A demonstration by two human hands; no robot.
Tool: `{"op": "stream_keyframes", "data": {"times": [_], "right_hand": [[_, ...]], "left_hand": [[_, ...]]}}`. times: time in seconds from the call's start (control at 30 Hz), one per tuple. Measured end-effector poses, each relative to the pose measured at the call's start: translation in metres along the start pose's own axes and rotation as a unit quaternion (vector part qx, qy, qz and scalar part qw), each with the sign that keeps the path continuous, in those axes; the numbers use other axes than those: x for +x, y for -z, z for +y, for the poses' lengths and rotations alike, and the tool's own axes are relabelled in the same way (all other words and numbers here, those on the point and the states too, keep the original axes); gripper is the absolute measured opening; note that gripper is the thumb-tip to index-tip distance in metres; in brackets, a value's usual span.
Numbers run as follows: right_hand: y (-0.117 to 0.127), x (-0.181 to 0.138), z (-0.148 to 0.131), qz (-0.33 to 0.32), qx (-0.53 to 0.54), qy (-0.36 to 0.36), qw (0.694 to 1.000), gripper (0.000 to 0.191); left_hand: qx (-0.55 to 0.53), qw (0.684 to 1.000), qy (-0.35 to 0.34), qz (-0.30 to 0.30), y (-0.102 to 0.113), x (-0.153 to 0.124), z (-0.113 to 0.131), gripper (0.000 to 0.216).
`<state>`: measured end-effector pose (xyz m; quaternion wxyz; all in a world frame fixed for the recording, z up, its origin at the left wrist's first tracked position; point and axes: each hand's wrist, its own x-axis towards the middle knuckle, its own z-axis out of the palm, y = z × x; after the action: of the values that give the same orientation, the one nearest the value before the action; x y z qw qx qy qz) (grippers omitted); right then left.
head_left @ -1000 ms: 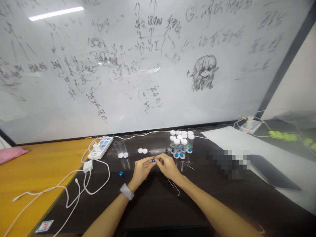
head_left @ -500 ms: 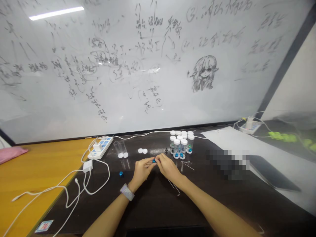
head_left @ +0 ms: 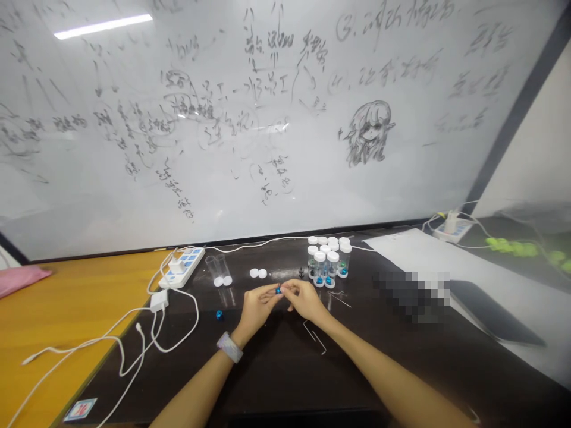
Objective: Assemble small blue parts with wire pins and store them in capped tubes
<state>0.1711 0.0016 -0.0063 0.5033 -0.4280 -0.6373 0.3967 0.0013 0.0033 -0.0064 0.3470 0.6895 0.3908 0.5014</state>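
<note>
My left hand (head_left: pixel 255 308) and my right hand (head_left: pixel 304 300) meet over the dark table (head_left: pixel 276 380), fingertips pinched together on a small blue bead (head_left: pixel 278 290). A light band sits on my left wrist. Another blue bead (head_left: pixel 218 314) lies on the table left of my left hand. Just behind my hands stands a cluster of small clear vials with white caps (head_left: pixel 328 260), some holding blue beads. Thin wire hooks (head_left: pixel 314 336) lie on the table under my right forearm.
Two open clear vials (head_left: pixel 217 268) and loose white caps (head_left: pixel 257 273) stand behind my hands. A white power strip (head_left: pixel 182 266) with trailing cables lies at the left. A whiteboard covered in writing rises behind; white paper (head_left: pixel 428 252) and a dark tablet (head_left: pixel 491 312) lie at right.
My hands have stayed together on the bead; my right hand has shifted slightly, uncovering more of the wire hooks below it.
</note>
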Motion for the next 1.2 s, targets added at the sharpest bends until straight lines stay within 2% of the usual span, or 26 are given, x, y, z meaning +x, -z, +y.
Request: {"op": "stream_keyframes", "data": {"times": [0.1,0.2,0.33,0.4,0.53,0.6,0.93,1.2], "right_hand": [[0.001,-0.002,-0.005,0.009,-0.041,0.022,0.999,0.023],[0.0,-0.001,-0.005,0.005,-0.034,0.013,0.999,0.018],[0.005,0.002,0.0,-0.032,-0.021,-0.007,0.999,0.016],[0.01,0.003,0.0,-0.057,-0.063,0.019,0.996,0.017],[0.02,0.001,-0.005,-0.053,-0.204,0.156,0.965,0.017],[0.021,0.0,-0.006,-0.047,-0.24,0.197,0.95,0.017],[0.012,-0.006,-0.003,-0.011,-0.286,0.216,0.933,0.018],[0.008,-0.005,0.0,-0.004,-0.386,0.278,0.879,0.023]], "left_hand": [[0.019,1.0,-0.013,0.003,0.001,0.0,0.001,0.034],[0.028,0.999,-0.024,-0.003,0.001,-0.001,0.002,0.032],[0.027,0.999,-0.035,-0.006,0.0,-0.002,0.003,0.032],[0.032,0.999,-0.04,-0.014,0.0,-0.002,0.004,0.03],[0.046,0.997,-0.042,-0.038,0.001,-0.003,0.009,0.027],[0.047,0.997,-0.044,-0.036,0.002,-0.003,0.01,0.027],[0.02,1.0,-0.009,-0.012,-0.001,-0.003,0.002,0.033],[-0.04,0.998,0.042,-0.013,-0.004,0.0,-0.005,0.041]]}}
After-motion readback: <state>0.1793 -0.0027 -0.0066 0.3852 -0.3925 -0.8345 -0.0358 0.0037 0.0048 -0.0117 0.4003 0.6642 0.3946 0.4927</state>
